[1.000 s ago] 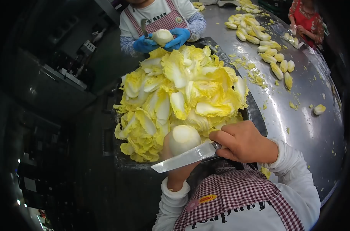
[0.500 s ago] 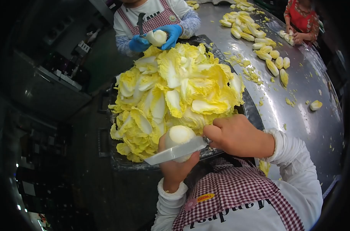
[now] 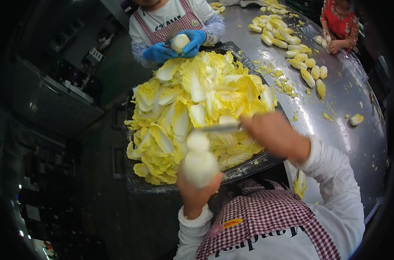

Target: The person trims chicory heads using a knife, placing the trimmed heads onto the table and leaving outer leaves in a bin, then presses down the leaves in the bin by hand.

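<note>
The left hand grips a pale cabbage; the right hand clasps a knife, blurred, perhaps touching a round pale piece

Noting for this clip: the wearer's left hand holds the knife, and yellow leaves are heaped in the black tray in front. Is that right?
Not quite: the head view shows the knife in the wearer's right hand; the left hand grips a pale cabbage piece. The yellow leaves are heaped in the black tray, as you say.
</note>
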Tool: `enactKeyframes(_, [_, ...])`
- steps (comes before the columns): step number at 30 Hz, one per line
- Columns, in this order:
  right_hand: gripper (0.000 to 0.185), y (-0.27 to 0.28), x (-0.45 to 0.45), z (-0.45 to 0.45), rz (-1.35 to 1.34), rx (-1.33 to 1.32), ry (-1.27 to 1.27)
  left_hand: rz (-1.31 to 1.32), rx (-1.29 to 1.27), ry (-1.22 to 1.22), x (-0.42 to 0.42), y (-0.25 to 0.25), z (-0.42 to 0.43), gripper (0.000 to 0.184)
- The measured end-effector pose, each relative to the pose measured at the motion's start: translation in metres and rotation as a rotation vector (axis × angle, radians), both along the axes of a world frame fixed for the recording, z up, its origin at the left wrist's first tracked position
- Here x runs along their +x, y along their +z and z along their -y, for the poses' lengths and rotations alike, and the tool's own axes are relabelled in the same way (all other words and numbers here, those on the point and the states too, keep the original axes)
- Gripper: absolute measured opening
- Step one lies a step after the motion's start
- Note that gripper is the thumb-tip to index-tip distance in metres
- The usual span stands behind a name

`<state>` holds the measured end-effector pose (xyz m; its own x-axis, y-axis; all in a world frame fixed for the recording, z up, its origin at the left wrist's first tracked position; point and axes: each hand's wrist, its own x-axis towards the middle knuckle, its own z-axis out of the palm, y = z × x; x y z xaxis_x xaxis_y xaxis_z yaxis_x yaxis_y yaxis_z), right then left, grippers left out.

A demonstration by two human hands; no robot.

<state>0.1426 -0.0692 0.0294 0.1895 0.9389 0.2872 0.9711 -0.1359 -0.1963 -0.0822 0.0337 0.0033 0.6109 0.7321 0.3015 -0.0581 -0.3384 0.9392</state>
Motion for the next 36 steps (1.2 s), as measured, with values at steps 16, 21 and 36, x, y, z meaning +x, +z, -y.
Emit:
enactKeyframes(16, [0.018, 0.048, -0.033, 0.008, -0.046, 0.11, 0.3, 0.022, 0.215, 0.001, 0.016, 0.011, -0.009, 0.071])
enactKeyframes(21, [0.019, 0.011, 0.004, -0.003, 0.036, 0.111, 0.124, 0.07, 0.32, 0.053, 0.015, 0.015, -0.006, 0.065])
enactKeyframes(36, [0.051, 0.013, -0.034, -0.039, -1.031, 0.412, 0.375, 0.277, -0.081, -0.026, 0.046, -0.004, -0.009, 0.103])
